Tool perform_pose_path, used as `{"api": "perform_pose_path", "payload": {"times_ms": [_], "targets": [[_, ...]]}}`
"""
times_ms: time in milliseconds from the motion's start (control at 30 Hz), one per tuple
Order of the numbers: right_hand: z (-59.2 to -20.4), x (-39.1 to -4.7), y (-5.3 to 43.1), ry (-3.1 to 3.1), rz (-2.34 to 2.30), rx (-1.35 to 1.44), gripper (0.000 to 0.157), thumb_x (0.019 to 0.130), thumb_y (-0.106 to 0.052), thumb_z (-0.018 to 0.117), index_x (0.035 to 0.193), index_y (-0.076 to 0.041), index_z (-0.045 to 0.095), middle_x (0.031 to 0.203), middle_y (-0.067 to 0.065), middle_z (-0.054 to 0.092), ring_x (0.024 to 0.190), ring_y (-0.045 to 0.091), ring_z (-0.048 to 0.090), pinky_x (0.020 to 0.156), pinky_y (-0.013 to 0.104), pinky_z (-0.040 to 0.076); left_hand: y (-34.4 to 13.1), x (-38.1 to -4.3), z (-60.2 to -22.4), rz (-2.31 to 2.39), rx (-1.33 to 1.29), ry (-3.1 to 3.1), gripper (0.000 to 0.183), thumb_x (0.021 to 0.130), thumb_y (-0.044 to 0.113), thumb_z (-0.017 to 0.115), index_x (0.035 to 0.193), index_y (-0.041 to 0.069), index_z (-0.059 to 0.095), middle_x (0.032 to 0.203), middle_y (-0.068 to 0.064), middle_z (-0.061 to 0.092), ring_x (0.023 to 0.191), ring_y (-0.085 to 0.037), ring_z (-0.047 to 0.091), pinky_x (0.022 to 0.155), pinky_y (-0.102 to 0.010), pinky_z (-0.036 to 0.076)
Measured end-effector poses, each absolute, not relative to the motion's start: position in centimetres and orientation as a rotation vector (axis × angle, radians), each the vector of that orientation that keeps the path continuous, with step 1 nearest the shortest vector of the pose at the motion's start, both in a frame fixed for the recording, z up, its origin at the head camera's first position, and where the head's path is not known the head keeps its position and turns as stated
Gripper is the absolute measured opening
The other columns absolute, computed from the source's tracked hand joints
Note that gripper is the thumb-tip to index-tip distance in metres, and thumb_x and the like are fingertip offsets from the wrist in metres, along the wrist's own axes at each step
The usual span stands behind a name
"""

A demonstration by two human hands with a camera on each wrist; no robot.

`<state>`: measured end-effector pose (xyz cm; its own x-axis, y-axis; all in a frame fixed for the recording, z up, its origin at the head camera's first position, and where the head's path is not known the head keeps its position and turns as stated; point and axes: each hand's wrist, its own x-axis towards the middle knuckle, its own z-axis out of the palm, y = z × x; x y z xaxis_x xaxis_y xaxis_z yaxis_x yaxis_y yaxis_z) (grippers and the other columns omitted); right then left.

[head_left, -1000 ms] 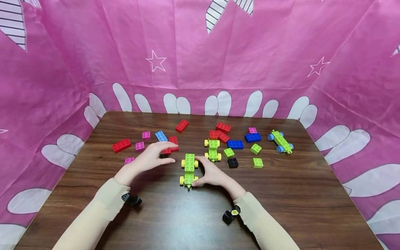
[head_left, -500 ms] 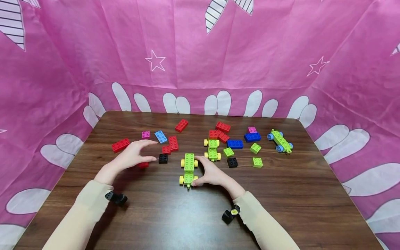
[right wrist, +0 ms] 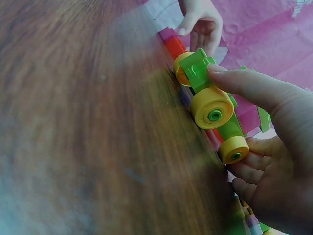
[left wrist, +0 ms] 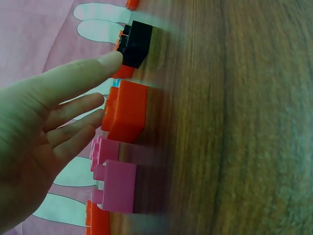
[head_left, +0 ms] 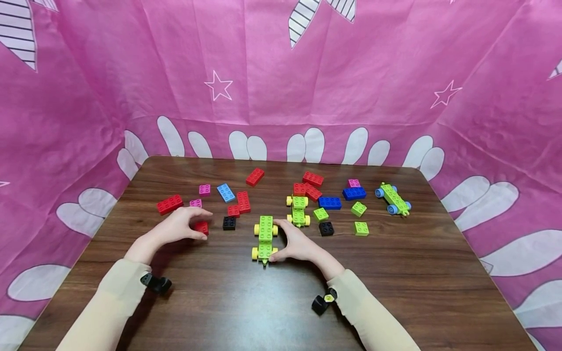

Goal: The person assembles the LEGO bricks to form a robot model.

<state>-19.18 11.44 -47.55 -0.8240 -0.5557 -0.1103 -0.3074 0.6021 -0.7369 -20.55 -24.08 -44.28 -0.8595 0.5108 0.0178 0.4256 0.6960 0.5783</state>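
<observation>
Over a red brick (head_left: pixel 201 228) on the left part of the table hovers my left hand (head_left: pixel 172 227), thumb and fingers spread apart. In the left wrist view that red brick (left wrist: pixel 127 111) sits just beyond the fingertips, with pink bricks (left wrist: pixel 119 186) below it in the picture and a black brick (left wrist: pixel 138 44) above. My right hand (head_left: pixel 299 242) holds a lime toy car (head_left: pixel 265 239) with yellow wheels by its right side, at the table's middle. Its thumb lies at the near end and its fingers at the far part. A raised lime block tops the car's far half.
Behind the held car stands a second yellow-wheeled car (head_left: pixel 299 210). A blue-wheeled car base (head_left: pixel 394 199) lies at the far right. Loose bricks lie around, including a light blue brick (head_left: pixel 226 192), dark blue brick (head_left: pixel 330 203) and lime brick (head_left: pixel 362 228). Pink cloth (head_left: pixel 281 87) surrounds the table.
My left hand has moved left and slightly nearer, from beside the car past the black brick to the red brick. My right hand and the car have stayed in place.
</observation>
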Motion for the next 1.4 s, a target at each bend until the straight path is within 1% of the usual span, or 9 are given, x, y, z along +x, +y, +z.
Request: {"api": "perform_pose_path", "payload": {"times_ms": [100, 467, 700, 867, 1033, 1233, 1400], "targets": [[-47.5, -19.1, 11.5, 2.500, -1.069, -0.705, 0.102, 0.067, -0.033, 0.087, 0.147, 0.001, 0.032, 0.149, 0.018, 0.038, 0.139, 0.032, 0.034, 0.113, 0.048, 0.031, -24.3, -20.7, -44.5, 0.867, 0.781, 2.732, 0.056, 0.074, 0.021, 0.084, 0.120, -0.003, 0.063, 0.118, -0.018, 0.066, 0.111, -0.034, 0.060, 0.095, -0.053, 0.047], [-47.6, -19.2, 11.5, 2.505, -1.066, -0.709, 0.101, 0.067, -0.033, 0.087, 0.146, -0.001, 0.033, 0.149, 0.017, 0.038, 0.139, 0.031, 0.034, 0.113, 0.047, 0.030, -24.4, -20.9, -45.0, 0.810, 0.763, 2.733, 0.049, 0.073, 0.012, 0.083, 0.117, -0.003, 0.065, 0.112, -0.016, 0.069, 0.105, -0.031, 0.063, 0.091, -0.050, 0.049], [-47.9, -19.2, 11.5, 2.511, -1.064, -0.722, 0.100, 0.067, -0.033, 0.087, 0.146, 0.000, 0.033, 0.149, 0.017, 0.039, 0.139, 0.030, 0.034, 0.113, 0.047, 0.030, -24.3, -21.0, -45.0, 0.741, 0.762, 2.753, 0.042, 0.074, 0.009, 0.082, 0.113, 0.000, 0.068, 0.112, -0.016, 0.068, 0.104, -0.030, 0.062, 0.089, -0.048, 0.050], [-47.9, -19.3, 11.5, 2.514, -1.063, -0.715, 0.100, 0.067, -0.033, 0.087, 0.146, 0.000, 0.034, 0.149, 0.017, 0.039, 0.139, 0.031, 0.034, 0.113, 0.047, 0.030, -24.1, -21.0, -45.0, 0.754, 0.741, 2.758, 0.038, 0.075, 0.006, 0.080, 0.111, 0.000, 0.069, 0.110, -0.015, 0.069, 0.098, -0.025, 0.061, 0.085, -0.044, 0.051], [-47.8, -19.3, 11.5, 2.515, -1.051, -0.708, 0.101, 0.067, -0.033, 0.087, 0.147, -0.001, 0.033, 0.149, 0.016, 0.038, 0.140, 0.030, 0.034, 0.113, 0.046, 0.030, -23.6, -21.0, -44.5, 0.782, 0.723, 2.762, 0.038, 0.078, 0.006, 0.078, 0.114, -0.001, 0.068, 0.112, -0.016, 0.068, 0.092, -0.021, 0.058, 0.083, -0.042, 0.051], [-47.4, -19.2, 11.5, 2.518, -1.054, -0.725, 0.101, 0.067, -0.033, 0.086, 0.146, 0.001, 0.033, 0.148, 0.018, 0.039, 0.139, 0.032, 0.035, 0.112, 0.048, 0.031, -22.5, -21.0, -43.7, 0.815, 0.779, 2.790, 0.040, 0.081, 0.007, 0.075, 0.118, -0.001, 0.066, 0.114, -0.016, 0.068, 0.091, -0.020, 0.056, 0.080, -0.039, 0.052], [-47.3, -19.1, 11.5, 2.512, -1.058, -0.742, 0.101, 0.067, -0.033, 0.086, 0.146, 0.002, 0.033, 0.148, 0.019, 0.039, 0.138, 0.032, 0.036, 0.112, 0.048, 0.032, -21.2, -21.0, -43.2, 0.823, 0.812, 2.813, 0.041, 0.081, 0.009, 0.075, 0.120, 0.002, 0.066, 0.117, -0.014, 0.067, 0.092, -0.020, 0.055, 0.080, -0.037, 0.050]]}}
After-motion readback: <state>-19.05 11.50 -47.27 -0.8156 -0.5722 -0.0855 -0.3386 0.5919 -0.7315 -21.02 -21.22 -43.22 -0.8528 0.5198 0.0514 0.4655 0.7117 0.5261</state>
